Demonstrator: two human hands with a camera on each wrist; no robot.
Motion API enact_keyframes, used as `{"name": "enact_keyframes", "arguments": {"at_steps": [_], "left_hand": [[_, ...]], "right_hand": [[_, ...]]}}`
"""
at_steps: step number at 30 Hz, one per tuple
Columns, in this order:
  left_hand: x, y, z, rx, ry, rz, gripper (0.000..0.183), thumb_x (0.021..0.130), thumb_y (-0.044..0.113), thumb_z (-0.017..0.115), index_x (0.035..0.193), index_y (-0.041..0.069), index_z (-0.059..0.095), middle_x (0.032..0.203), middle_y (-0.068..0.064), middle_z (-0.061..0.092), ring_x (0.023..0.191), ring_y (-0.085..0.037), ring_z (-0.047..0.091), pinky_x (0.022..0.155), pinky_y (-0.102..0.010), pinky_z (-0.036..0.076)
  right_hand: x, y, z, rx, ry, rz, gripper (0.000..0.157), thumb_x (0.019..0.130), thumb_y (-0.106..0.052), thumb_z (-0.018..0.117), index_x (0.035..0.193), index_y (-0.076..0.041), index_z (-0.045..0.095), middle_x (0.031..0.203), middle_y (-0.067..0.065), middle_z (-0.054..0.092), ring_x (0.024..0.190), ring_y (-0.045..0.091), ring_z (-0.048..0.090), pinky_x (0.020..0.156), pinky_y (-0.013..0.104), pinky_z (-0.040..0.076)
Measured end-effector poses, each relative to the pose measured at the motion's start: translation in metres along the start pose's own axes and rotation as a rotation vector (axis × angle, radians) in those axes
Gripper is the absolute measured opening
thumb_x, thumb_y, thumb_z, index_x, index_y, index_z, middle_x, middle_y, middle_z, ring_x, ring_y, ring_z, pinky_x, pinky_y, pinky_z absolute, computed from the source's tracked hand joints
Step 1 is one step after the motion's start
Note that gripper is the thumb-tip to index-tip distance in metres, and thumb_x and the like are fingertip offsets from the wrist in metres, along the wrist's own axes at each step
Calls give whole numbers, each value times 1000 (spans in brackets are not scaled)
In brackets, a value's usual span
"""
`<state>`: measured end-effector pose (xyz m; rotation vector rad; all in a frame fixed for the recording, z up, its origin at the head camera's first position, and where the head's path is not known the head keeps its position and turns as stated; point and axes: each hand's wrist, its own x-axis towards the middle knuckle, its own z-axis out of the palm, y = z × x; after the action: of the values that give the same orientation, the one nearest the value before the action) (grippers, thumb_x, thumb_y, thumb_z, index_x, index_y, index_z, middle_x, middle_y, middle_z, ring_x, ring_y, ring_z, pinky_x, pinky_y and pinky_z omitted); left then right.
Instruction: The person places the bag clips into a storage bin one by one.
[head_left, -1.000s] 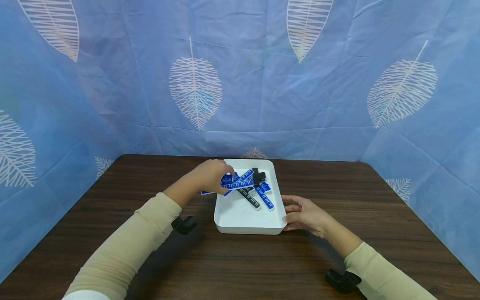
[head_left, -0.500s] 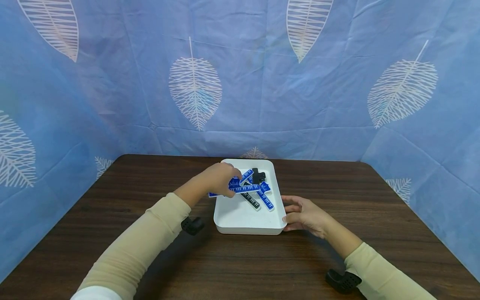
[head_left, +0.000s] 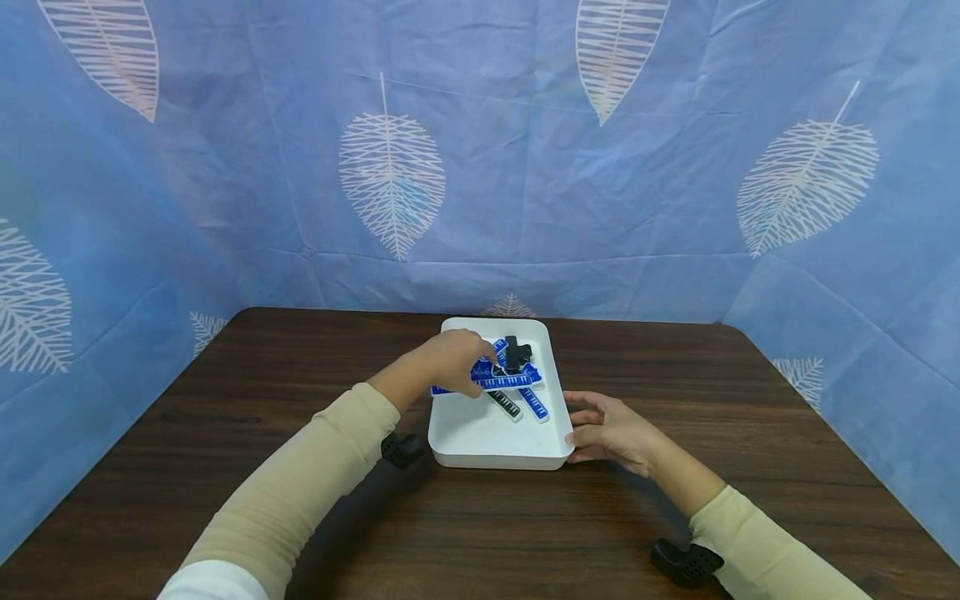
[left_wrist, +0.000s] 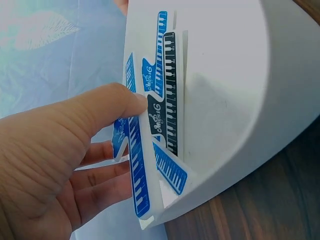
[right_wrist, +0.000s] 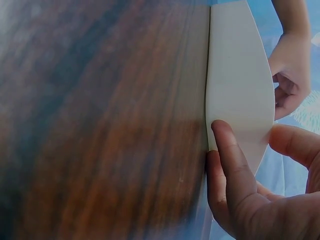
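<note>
My left hand [head_left: 450, 360] pinches a blue music clip [left_wrist: 139, 172] printed with piano keys, thumb on its near face and fingers behind it. It is held over a shallow white tray [head_left: 487, 446]. Inside the tray lie a black music clip [left_wrist: 171, 95] and another blue music clip [left_wrist: 161, 45], with part of a further blue strip [left_wrist: 172, 171] below the held clip. A solid black piece [head_left: 513, 354] shows at the pile's far end. At the tray's right side my right hand [head_left: 611, 433] rests its fingers on the outer wall, another fingertip touching the rim.
A dark wooden table [head_left: 465, 542] lies under the tray. Behind it hangs a blue cloth [head_left: 487, 192] with white leaf prints. Black wrist devices sit on both sleeves, the left one [head_left: 402, 450] close to the tray's left wall.
My left hand has moved right over the tray with the blue clip, which now overlaps the clips lying there. My right hand and the tray have stayed in place.
</note>
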<state>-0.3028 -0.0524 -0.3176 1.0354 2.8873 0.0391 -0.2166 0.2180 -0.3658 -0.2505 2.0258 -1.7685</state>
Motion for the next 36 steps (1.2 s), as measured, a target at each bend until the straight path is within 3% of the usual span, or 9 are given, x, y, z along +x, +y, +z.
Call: {"name": "enact_keyframes", "arguments": {"at_steps": [12,20,23,26,30,36], "left_hand": [[10,7,5,-9,-48,5,50,80,32,79,126,18,66,126,-1,64,117,-19,56,105,-36,42],[13,11,5,-47,-92,-28,51,79,32,81,125,17,64,121,-3,64,102,-15,56,100,-36,47],[13,13,5,-66,-107,-50,50,78,30,82,122,16,63,114,-2,64,94,-14,56,92,-31,50],[12,14,6,-115,-142,-94,49,78,28,82,120,16,59,107,-3,62,81,-13,60,74,-26,56],[10,16,8,-182,-181,-148,49,79,26,83,118,15,55,106,-6,58,63,-13,64,52,-21,54],[10,18,12,-168,-184,-147,45,79,27,83,113,16,55,100,-5,58,60,-13,64,48,-21,54]], "right_hand": [[0,-1,0,2,2,-4,83,85,3,67,151,6,16,131,34,49,102,35,64,81,46,57],[-1,-2,0,6,0,0,83,85,3,66,151,6,16,131,34,48,102,35,64,81,46,57],[-1,-3,0,4,2,1,83,85,3,67,151,6,16,130,34,48,102,35,64,81,46,57],[-1,-2,0,4,3,1,83,85,3,66,151,6,16,131,34,48,102,35,64,81,46,57],[-1,-2,0,6,-3,-2,82,85,2,66,151,7,16,131,34,49,103,35,64,82,46,57],[-1,-1,0,10,-11,-6,83,85,2,66,151,7,16,131,34,48,103,36,64,82,47,57]]}}
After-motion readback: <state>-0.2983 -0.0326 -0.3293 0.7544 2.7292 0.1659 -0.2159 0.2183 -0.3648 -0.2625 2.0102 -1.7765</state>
